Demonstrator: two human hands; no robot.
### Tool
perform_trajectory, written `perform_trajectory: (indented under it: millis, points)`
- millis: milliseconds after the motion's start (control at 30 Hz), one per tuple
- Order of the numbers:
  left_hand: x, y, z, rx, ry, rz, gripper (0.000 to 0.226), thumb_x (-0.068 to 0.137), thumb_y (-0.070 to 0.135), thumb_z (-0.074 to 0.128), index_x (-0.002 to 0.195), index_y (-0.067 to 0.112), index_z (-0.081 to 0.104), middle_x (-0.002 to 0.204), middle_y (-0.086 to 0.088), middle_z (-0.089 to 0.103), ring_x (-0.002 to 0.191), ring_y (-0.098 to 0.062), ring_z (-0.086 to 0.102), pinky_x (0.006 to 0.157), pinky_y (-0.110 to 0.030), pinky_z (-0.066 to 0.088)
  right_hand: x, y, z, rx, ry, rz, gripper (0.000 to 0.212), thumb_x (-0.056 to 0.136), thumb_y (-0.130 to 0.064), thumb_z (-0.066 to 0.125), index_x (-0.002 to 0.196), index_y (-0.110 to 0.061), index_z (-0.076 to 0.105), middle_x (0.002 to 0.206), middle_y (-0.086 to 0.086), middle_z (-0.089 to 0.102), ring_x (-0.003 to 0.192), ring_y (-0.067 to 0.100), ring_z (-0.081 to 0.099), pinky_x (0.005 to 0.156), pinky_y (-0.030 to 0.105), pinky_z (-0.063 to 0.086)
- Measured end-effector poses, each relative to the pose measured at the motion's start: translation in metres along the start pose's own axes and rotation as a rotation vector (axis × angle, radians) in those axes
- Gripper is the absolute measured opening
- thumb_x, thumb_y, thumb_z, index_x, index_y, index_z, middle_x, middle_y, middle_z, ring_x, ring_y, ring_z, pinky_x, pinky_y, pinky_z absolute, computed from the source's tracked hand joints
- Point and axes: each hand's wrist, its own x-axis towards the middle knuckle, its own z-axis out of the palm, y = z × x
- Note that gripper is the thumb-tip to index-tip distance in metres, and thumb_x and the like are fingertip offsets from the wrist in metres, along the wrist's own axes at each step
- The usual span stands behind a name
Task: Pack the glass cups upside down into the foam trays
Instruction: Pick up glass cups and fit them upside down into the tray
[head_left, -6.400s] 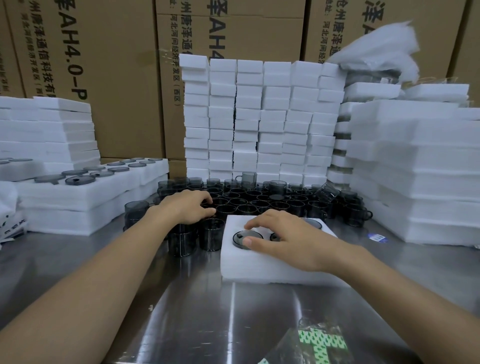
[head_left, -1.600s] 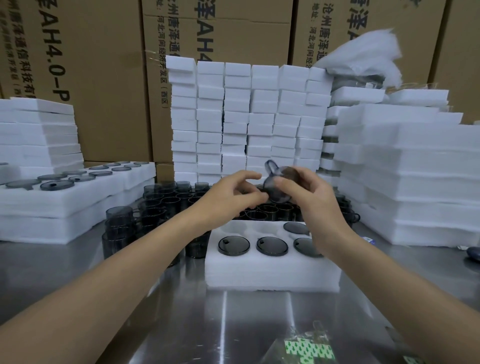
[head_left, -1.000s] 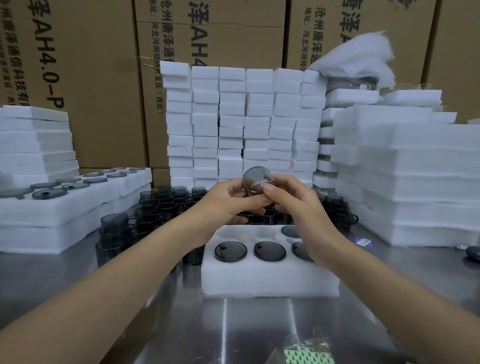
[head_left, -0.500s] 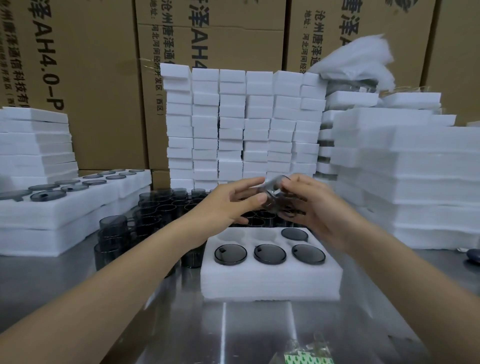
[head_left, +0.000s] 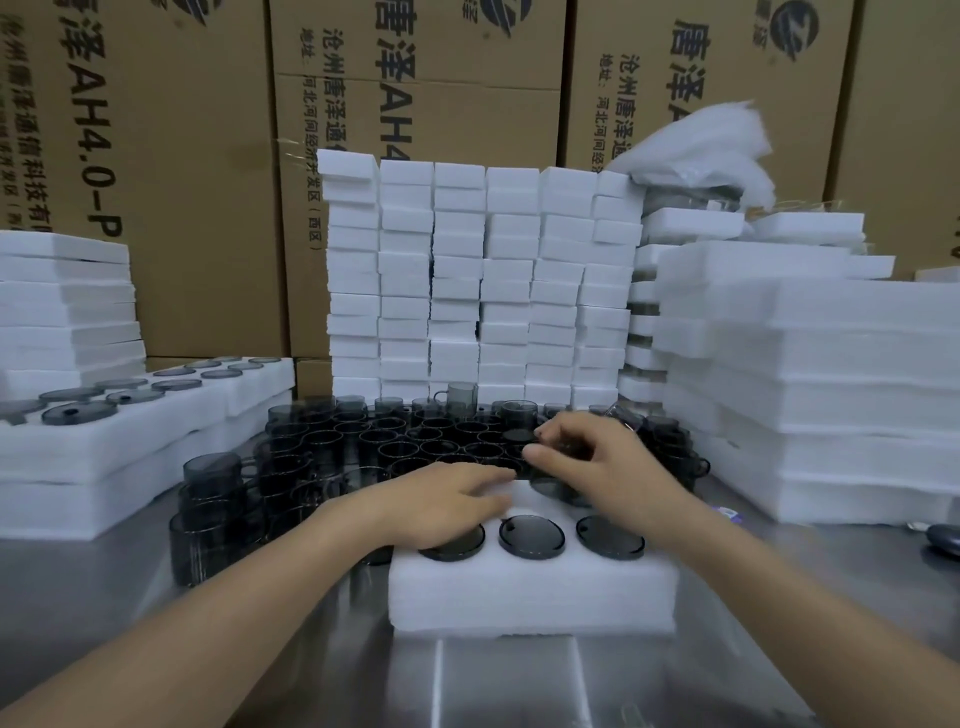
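PACKING LINE: A worker bends over a white foam tray (head_left: 530, 592) set on a steel table (head_left: 311, 649). Three upturned cups (head_left: 531, 535) of smoked glass fill the tray's front row, bases showing, and the heel of the left hand half covers the leftmost one.

The left hand (head_left: 441, 501) lies flat across the tray's back-left corner, fingers straight, holding nothing. The right hand (head_left: 597, 462) hangs over the tray's back row with its thumb and fingers curled round a glass cup (head_left: 563, 491). The hand hides most of that cup and the rest of the row, so the back row cannot be counted.

Directly behind the tray stand the loose cups (head_left: 395, 441), mouths up. There are several dozen, packed rim to rim, too many for an exact tally. A few more are piled two high just left of the tray.

Behind them rise six columns of foam blocks (head_left: 483, 280). Left of the tray sit two layers of filled trays (head_left: 130, 447) showing about a dozen cup bases, with a stack of foam slabs (head_left: 67, 301) behind them. Right of the tray is a tall pile of foam sheets (head_left: 810, 389).

Cardboard boxes (head_left: 208, 156) printed with Chinese characters and "AH4.0-P" wall off the back. Far right of the tray, a dark rounded object (head_left: 943, 538) lies half out of sight.
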Motion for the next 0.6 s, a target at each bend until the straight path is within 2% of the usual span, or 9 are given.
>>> perform_trajectory:
  millis: [100,167,233,333,433,600]
  points:
    - [0.002,-0.002,-0.001,-0.156,0.009,0.020,0.053,0.112,0.022,0.049,0.163,0.035,0.044,0.166,0.014,0.048,0.154,-0.006,0.041,0.130,-0.040,0.031,-0.001,-0.007,0.009,-0.195,-0.061,-0.052,0.019,0.097,-0.042,0.076,0.095,-0.024,0.071,0.108,-0.006,0.071,0.101,0.009,0.064,0.093,0.027,0.052]
    - [0.002,-0.005,-0.004,-0.226,0.013,-0.008,0.059,0.108,0.010,0.050,0.162,0.034,0.045,0.162,0.015,0.052,0.150,-0.009,0.048,0.127,-0.046,0.037,0.000,-0.010,0.008,-0.219,-0.097,-0.069,0.017,0.099,-0.044,0.072,0.099,-0.027,0.072,0.111,-0.010,0.069,0.104,0.007,0.062,0.097,0.032,0.050]
    - [0.003,-0.007,-0.007,-0.273,0.007,-0.042,0.066,0.105,0.005,0.050,0.163,0.035,0.041,0.160,0.014,0.054,0.148,-0.012,0.051,0.123,-0.051,0.041,-0.001,-0.011,0.007,-0.215,-0.114,-0.079,0.017,0.102,-0.044,0.069,0.102,-0.027,0.072,0.110,-0.010,0.068,0.105,0.005,0.061,0.098,0.033,0.050]
    - [0.004,-0.009,-0.010,-0.333,0.003,-0.074,0.071,0.104,-0.002,0.050,0.166,0.030,0.038,0.156,0.007,0.060,0.149,-0.004,0.048,0.126,-0.044,0.038,-0.001,-0.012,0.007,-0.228,-0.127,-0.098,0.019,0.103,-0.043,0.068,0.104,-0.025,0.072,0.112,-0.009,0.067,0.105,0.006,0.061,0.098,0.031,0.049]
    - [0.005,-0.010,-0.012,-0.362,0.017,-0.108,0.074,0.103,-0.003,0.051,0.167,0.029,0.034,0.150,0.007,0.065,0.150,-0.010,0.047,0.129,-0.045,0.031,0.000,-0.015,0.009,-0.221,-0.136,-0.098,0.018,0.099,-0.044,0.073,0.105,-0.027,0.072,0.113,-0.011,0.065,0.103,0.005,0.061,0.091,0.024,0.049]
    - [0.006,-0.009,-0.013,-0.407,0.018,-0.107,0.074,0.103,-0.002,0.052,0.167,0.031,0.034,0.150,0.002,0.066,0.150,-0.016,0.048,0.130,-0.050,0.029,0.002,-0.017,0.010,-0.242,-0.139,-0.094,0.017,0.094,-0.047,0.078,0.103,-0.035,0.070,0.109,-0.014,0.065,0.102,0.004,0.060,0.089,0.021,0.048]
